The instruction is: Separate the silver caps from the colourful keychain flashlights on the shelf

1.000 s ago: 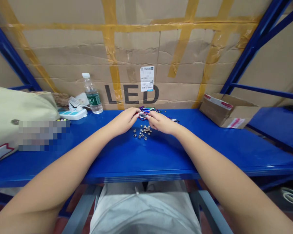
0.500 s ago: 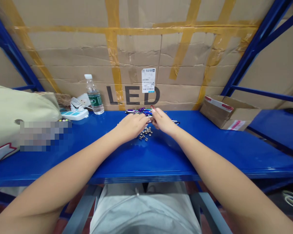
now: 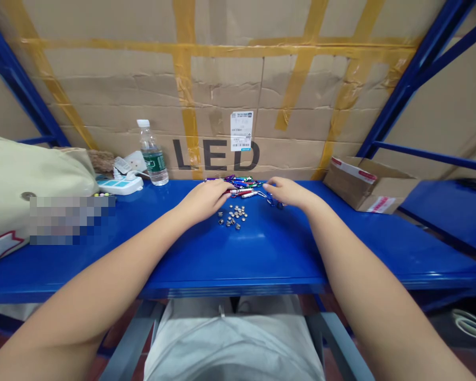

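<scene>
My left hand [image 3: 209, 201] is closed on a slim red pen [image 3: 238, 191], its silvery part pointing right; the end under my fingers is hidden. Beside the right end of a heap of coloured metallic pens [image 3: 244, 181], my right hand [image 3: 287, 192] hovers with bent fingers apart and nothing seen between them. Some pens bear loops like carabiner clips. A blue clip [image 3: 270, 201] lies just below my right fingers. Several small silvery metal pieces [image 3: 238, 212] are scattered on the blue table [image 3: 246, 259], in front of the heap.
Left of the heap stand a water bottle [image 3: 154, 159] and a white power strip [image 3: 121, 185]. A pale bag [image 3: 35, 169] covers the left end. To the right sits an open cardboard box [image 3: 365, 185]. Cardboard [image 3: 301, 116] with yellow tape walls off the back.
My hands were together over the heap and have parted. The right one moved right and opened, the left slightly left with the red pen. More metal pieces and pens are uncovered.
</scene>
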`<state>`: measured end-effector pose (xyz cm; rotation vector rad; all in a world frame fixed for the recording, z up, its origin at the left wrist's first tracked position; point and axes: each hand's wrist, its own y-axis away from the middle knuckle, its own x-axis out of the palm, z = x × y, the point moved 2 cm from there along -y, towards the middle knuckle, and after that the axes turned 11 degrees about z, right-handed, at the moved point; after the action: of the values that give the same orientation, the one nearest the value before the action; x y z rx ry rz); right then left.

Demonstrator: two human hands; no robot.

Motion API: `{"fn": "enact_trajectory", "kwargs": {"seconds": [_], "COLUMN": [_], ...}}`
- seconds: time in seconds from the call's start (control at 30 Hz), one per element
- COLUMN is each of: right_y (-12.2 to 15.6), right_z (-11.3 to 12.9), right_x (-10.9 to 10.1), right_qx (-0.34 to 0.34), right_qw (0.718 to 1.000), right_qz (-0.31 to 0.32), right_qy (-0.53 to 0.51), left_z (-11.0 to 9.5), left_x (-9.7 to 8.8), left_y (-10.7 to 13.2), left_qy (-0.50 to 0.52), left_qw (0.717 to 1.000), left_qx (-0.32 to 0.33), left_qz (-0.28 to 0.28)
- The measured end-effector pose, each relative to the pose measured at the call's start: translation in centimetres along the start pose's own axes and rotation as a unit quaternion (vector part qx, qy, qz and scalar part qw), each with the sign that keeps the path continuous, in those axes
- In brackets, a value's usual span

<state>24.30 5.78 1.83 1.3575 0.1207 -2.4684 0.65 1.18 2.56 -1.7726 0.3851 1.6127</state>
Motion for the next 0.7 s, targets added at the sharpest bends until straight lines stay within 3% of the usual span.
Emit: {"fn": "enact_trajectory", "kwargs": {"seconds": [0.1, 0.17, 0.27, 0.4, 0.57, 0.7], "right_y": [0.4, 0.6, 0.8, 1.2, 1.2, 1.0], "right_z": [2.4, 3.7, 4.6, 5.1, 4.7, 4.5], "right_x": [2.6, 4.0, 5.0, 4.6, 4.3, 4.5], "right_qx": [-0.105, -0.142, -0.136, -0.111, -0.044, -0.071], "right_qw": [0.968, 0.935, 0.897, 0.87, 0.862, 0.855], "right_qz": [0.137, 0.182, 0.2, 0.217, 0.234, 0.249], "right_qy": [-0.182, -0.27, -0.37, -0.429, -0.447, -0.448], "left_z": [-0.1, 0.0, 0.5, 1.0, 0.7, 0.4], "left_x": [0.1, 0.3, 0.5, 0.8, 0.8, 0.6], "left_y": [0.0, -0.1, -0.2, -0.1, 0.2, 0.2], "left_qy": [0.01, 0.007, -0.008, -0.079, -0.152, -0.15], "left_qw": [0.999, 0.998, 0.996, 0.989, 0.978, 0.978], "left_qx": [0.029, 0.052, 0.067, 0.078, 0.095, 0.096], "left_qz": [-0.021, -0.033, -0.054, -0.099, -0.111, -0.106]}}
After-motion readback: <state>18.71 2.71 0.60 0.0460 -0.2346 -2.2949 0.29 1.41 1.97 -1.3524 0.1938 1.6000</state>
